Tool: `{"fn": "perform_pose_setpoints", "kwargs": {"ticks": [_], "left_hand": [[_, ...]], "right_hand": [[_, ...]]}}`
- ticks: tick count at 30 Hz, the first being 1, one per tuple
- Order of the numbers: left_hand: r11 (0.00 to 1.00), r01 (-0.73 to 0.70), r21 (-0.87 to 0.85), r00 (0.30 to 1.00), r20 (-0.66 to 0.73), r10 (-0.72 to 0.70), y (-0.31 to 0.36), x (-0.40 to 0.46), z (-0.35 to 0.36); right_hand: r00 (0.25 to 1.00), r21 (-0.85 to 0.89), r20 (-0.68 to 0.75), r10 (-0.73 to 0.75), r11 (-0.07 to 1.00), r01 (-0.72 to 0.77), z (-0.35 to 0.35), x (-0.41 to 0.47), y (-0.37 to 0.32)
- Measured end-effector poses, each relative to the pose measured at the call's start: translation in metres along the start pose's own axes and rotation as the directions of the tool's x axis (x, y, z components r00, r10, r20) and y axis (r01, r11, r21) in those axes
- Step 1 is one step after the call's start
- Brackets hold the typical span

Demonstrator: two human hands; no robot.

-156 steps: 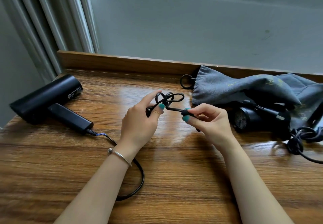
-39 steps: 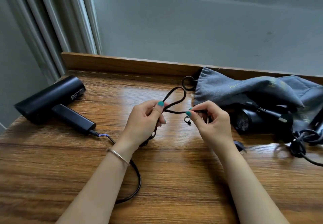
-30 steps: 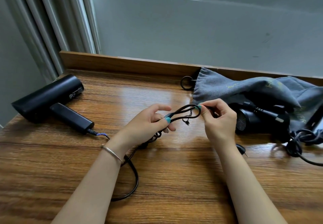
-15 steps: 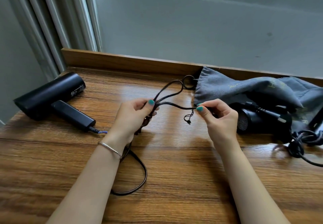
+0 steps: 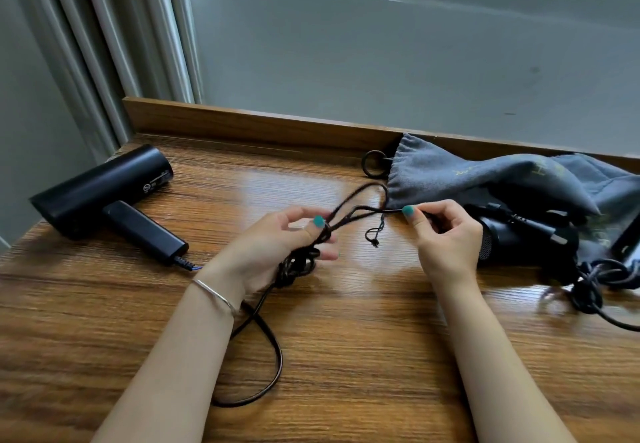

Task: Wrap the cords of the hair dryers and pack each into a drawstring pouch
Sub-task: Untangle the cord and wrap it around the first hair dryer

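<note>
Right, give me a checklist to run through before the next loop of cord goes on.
1. Left hand grips the gathered cord: ok.
2. Right hand pinches the free run of cord: ok.
3. Slack loop on the table free of knots: ok.
4. Cord attached to the left hair dryer: ok.
5. Plug end located: cannot tell.
6. Grey pouch opened ready: cannot tell.

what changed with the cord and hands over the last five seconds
The tight loops of cord held between both hands have been drawn out into a longer loop; a bundle now hangs under the left hand, and the right hand pinches the strand. Both hair dryers and the grey pouch stayed put.
</note>
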State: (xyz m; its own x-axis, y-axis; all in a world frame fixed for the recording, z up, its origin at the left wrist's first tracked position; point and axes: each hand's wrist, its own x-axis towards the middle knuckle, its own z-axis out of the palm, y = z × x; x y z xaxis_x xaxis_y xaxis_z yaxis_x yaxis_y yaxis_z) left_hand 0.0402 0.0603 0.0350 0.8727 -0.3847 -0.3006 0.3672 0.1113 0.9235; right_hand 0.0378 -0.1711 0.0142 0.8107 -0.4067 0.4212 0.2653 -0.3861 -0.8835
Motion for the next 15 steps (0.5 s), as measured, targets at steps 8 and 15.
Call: {"fn": "perform_pose_setpoints", "kwargs": {"ticks": [8, 15], "left_hand": [[0.829, -0.061, 0.557, 0.965, -0.179, 0.192, -0.0086, 0.007, -0.0009], [0.641, -0.013, 0.767, 0.637, -0.488, 0.597, -0.0064, 0.0077, -0.0006]], "right_hand": [[0.997, 0.104, -0.079, 0.005, 0.995, 0.003, -0.0003, -0.0022, -0.0031], [0.983, 0.183, 0.172, -0.067, 0.983, 0.035, 0.0014, -0.0071, -0.0012]]}}
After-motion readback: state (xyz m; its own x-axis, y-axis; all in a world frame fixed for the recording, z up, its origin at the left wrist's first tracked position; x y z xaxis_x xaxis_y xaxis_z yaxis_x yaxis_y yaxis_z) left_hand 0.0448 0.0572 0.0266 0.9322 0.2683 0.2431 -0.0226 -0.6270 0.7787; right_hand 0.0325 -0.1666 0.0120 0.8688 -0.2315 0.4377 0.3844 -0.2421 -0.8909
